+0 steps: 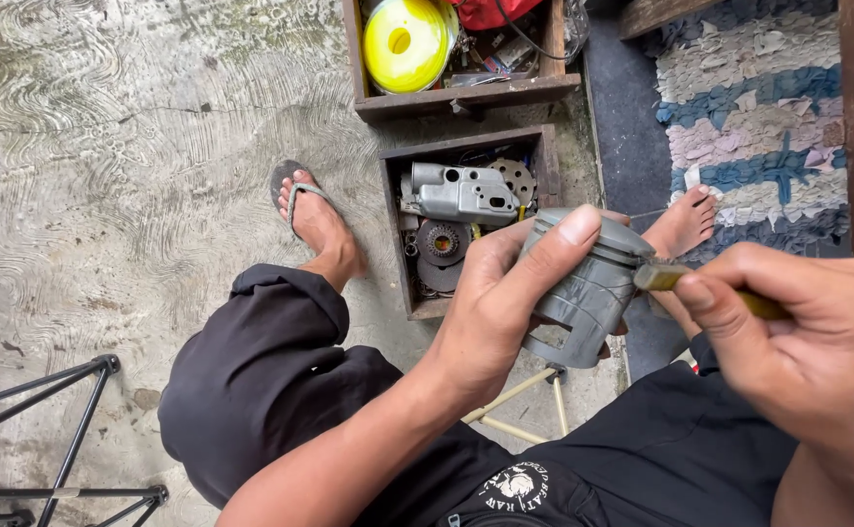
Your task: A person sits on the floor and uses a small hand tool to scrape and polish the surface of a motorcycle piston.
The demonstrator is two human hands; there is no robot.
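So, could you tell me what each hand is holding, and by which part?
The left hand grips the grey piston around its skirt. The right hand pinches a thin yellowish tool by its shaft.

floor: concrete (105, 146) | on it: 2 wood boxes (466, 98) (395, 234), rag rug (749, 107), blk metal stand (66, 429)

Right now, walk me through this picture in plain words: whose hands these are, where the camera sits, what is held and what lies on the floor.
The camera sits on a seated person's head and looks down past their knees. The left hand has a full grip on a grey metal piston. The right hand pinches a slim yellowish tool whose tip touches the piston's side. On the concrete floor stands a wooden box of grey engine parts, with a second box holding a yellow spool behind it. A striped rug lies to the right.
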